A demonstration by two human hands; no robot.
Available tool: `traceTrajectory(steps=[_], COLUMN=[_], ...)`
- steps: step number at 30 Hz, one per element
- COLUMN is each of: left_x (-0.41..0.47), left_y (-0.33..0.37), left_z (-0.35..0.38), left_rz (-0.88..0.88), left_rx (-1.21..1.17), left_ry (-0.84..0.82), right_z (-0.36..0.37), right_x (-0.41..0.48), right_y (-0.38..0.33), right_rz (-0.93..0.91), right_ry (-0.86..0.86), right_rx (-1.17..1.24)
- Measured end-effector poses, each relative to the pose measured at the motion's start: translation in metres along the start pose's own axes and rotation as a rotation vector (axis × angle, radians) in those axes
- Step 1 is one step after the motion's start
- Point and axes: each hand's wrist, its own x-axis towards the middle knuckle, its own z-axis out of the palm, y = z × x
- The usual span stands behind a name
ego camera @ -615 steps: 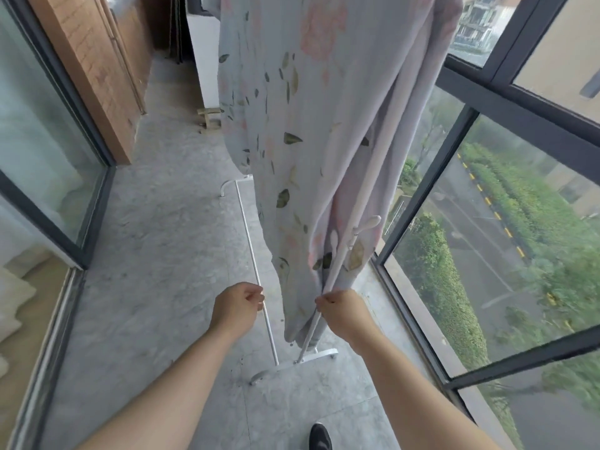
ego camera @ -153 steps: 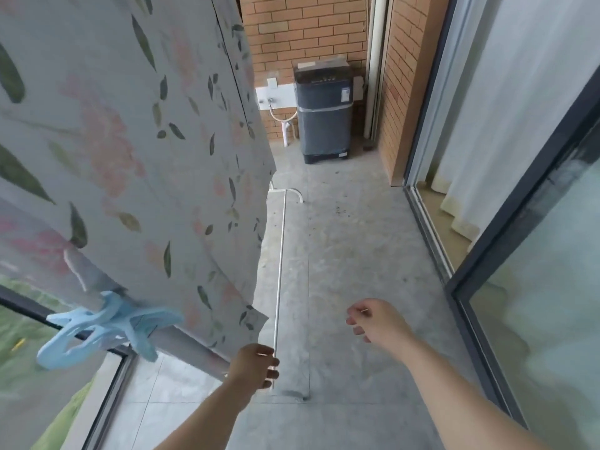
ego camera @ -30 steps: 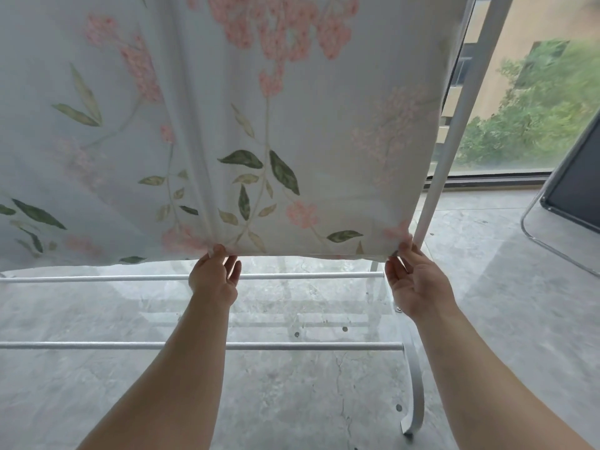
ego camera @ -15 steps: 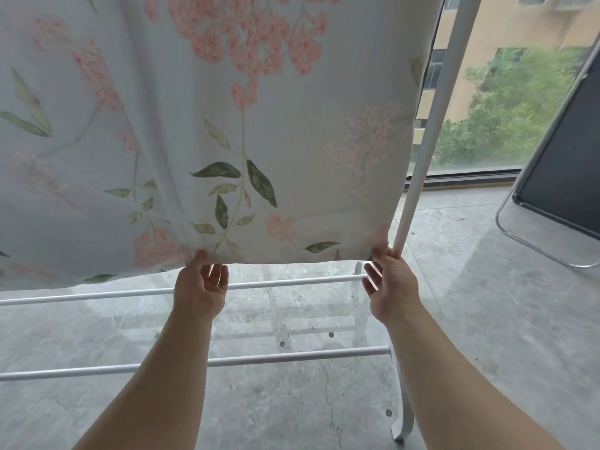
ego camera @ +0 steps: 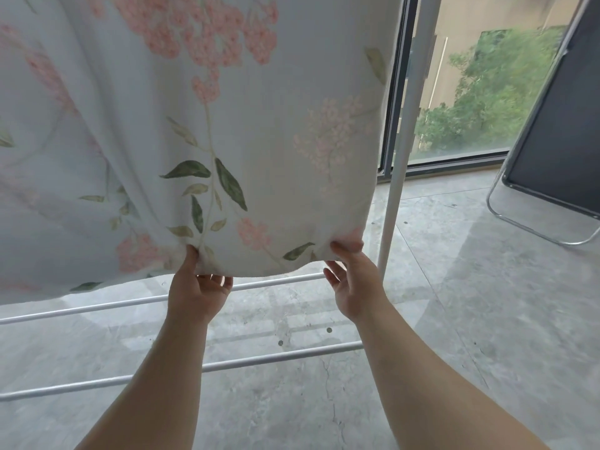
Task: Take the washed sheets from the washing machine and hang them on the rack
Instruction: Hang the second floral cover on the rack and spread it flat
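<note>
Head camera looks down past two bare forearms at a floral sheet [ego camera: 259, 125] that hangs in front of the person and fills the upper left of the picture. It is pale, printed with pink blossom clusters and green leaves, and it falls in soft folds toward its left side. Its bottom hem hangs above the rack's low rails.

The left hand [ego camera: 194, 297] pinches the hem a little way in from the sheet's bottom right corner. The thumb lies on the near face of the cloth and the fingers are tucked up behind it, their tips showing just below the edge. The right hand [ego camera: 354, 287] holds that corner itself, a digit pressed on the front of the bunched cloth, while the other fingers [ego camera: 331, 274] hang loosely spread under the hem. Between the two hands the hem sags in a shallow curve.

Just right of the sheet's edge stands the white upright of the rack [ego camera: 397, 177]. Two white rails run level from its foot toward the left, the far rail [ego camera: 97, 308] behind the hands and the near rail [ego camera: 276, 357] crossing behind the forearms.

Grey marbled floor [ego camera: 470, 336] lies underneath. Beyond the upright is a dark-framed window [ego camera: 389, 125] with green trees outside. A dark panel [ego camera: 558, 125] in a bent metal tube frame leans at the right edge.
</note>
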Motion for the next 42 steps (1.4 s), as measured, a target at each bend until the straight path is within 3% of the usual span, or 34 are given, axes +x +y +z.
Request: traceTrajectory(steps=[10,18,23,30,37,42], left_x=[0.003,0.007,0.01,0.021,0.025,0.027], left_y=[-0.01,-0.017,-0.015,-0.018,-0.017,-0.018], left_z=[0.004,0.004,0.012,0.007,-0.001,-0.003], left_rz=[0.052,-0.005,0.033,0.049,0.068,0.06], left_rx=[-0.044,-0.361,-0.352,-0.281,-0.283,-0.292], left_ry=[-0.019,-0.223,-0.356,-0.316,-0.305,-0.284], right_z=[-0.013,-0.024,-0.028,-0.03,-0.041,-0.044], right_x=[0.001,0.007,0.004,0.004,0.013,0.015], right_y=[-0.003,-0.003,-0.004,-0.011,-0.006,-0.001], right_rz=[0.049,0.077,0.083,-0.011,0.028,-0.001], right_ry=[-0.024,-0.082,-0.126,-0.176,-0.076,-0.191], right_rx=[0.442,0.279,0.282,0.234,0.167,0.194])
